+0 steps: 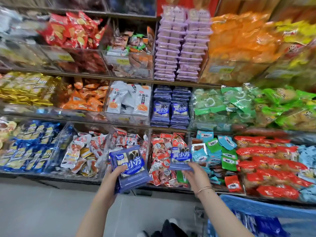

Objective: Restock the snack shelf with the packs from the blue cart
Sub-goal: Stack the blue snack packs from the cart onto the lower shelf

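Observation:
My left hand [114, 175] grips a stack of blue-purple snack packs [131, 170] in front of the bottom shelf. My right hand [195, 175] pinches the lower edge of a single matching blue pack [180, 157] and holds it upright over the red packs in the bottom shelf. The same blue packs fill a clear bin [171, 108] on the middle shelf, straight above my right hand. The blue cart [266, 207] shows at the lower right with more blue packs [263, 226] inside.
Clear bins of other snacks crowd all shelves: white packs [130, 101] left of the blue bin, green packs [222, 106] to its right, purple stacks [181, 47] above. Grey floor [42, 207] lies to the lower left. My shoes [164, 228] are at the bottom edge.

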